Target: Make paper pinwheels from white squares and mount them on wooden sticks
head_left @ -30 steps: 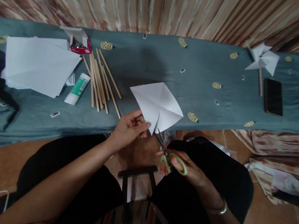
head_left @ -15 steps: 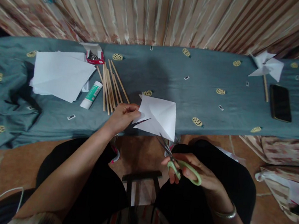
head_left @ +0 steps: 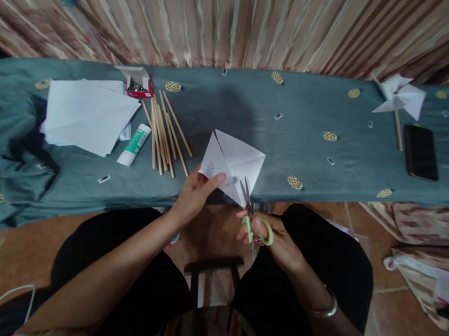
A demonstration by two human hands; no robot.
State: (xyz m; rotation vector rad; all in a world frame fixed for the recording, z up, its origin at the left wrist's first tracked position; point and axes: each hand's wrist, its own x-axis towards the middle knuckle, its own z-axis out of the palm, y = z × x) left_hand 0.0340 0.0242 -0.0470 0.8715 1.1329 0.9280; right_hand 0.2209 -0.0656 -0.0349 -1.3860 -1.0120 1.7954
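Here's my left hand (head_left: 194, 194), mid-frame, forearm slanting up from the lower left, thumb on top, fingers pinching the white paper square (head_left: 245, 160) by its lower-left edge. That sheet is at centre, by the near edge of the tabletop (head_left: 298, 101), a slit running in from its top corner. And my right hand (head_left: 285, 247), angled up from the lower right, has its fingers curled around the green-handled scissors (head_left: 249, 208), blades parted at the paper's bottom corner. Lettering on the green-and-white glue stick (head_left: 134, 145), left of centre: too small to read!
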